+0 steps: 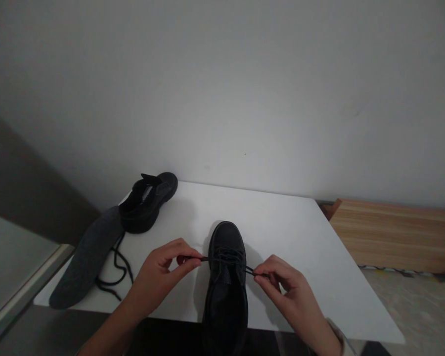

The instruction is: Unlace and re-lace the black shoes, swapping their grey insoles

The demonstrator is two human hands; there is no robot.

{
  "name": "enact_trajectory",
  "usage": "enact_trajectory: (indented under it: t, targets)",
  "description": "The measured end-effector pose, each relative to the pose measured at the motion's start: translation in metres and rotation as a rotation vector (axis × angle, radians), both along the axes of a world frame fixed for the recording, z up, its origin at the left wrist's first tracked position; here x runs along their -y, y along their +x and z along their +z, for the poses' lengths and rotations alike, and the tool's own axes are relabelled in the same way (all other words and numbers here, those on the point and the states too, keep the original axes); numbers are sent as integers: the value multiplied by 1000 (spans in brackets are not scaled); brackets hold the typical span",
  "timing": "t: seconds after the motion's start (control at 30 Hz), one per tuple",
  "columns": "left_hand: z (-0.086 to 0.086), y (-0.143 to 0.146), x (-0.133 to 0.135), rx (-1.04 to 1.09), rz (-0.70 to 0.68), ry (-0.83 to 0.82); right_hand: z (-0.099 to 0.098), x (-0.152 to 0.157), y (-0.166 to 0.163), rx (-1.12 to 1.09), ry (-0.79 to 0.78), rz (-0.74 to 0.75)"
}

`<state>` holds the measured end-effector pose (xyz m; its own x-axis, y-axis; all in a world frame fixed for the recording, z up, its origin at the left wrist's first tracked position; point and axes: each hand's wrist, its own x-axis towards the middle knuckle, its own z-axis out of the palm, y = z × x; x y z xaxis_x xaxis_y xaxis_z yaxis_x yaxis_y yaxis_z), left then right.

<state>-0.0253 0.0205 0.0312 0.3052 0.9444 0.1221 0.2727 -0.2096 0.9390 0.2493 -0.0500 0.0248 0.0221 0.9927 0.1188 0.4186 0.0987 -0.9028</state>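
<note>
While both hands work at the near edge of a white surface point(292, 222), a black lace-up shoe point(226, 277) stands between them, toe pointing away toward the far wall and heel hanging over the near edge. The left hand point(159, 277) has thumb and forefinger pinched together on one end of the black lace point(207, 258), drawn out to the left of the shoe. The right hand point(285, 287) pinches the other end in the same way, drawn out to the right. Both ends run taut across the upper eyelets, level with each other.

Judging from this, the lacing looks mostly done: the lace appears threaded through the eyelets. No knot or bow shows, so the tying seems still to come.

Further left and far, a second black shoe point(148, 202) lies near the far left corner, its opening gaping and no lace visible in it. Just beside it, a dark grey insole point(85, 259) lies flat at the left edge, and a loose black lace point(114, 272) curls next to it, suggesting that shoe remains unlaced. A wooden board point(393, 232) rests to the right, beyond the surface.
</note>
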Motion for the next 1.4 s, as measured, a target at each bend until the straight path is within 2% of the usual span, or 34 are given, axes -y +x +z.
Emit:
enact_trajectory:
  t: [0.3, 0.5, 0.63, 0.9, 1.17, 1.4]
  targets:
    - [1, -7, -4, -194, -191, 226, 3, 0, -3, 181, 64, 67]
    - [-4, -3, -3, -247, -198, 448, 2, 0, -4, 284, 101, 105]
    - [-7, 1, -2, -281, -210, 539, 2, 1, -7, 313, 139, 113]
    - [-9, 15, 6, -289, -225, 532, 1, 0, -18, 314, 167, 124]
    - [-10, 20, 14, -341, -82, 624, -10, 2, -22, 309, 265, 38]
    - [-13, 22, 16, -326, -138, 622, -9, 10, -27, 279, 203, 77]
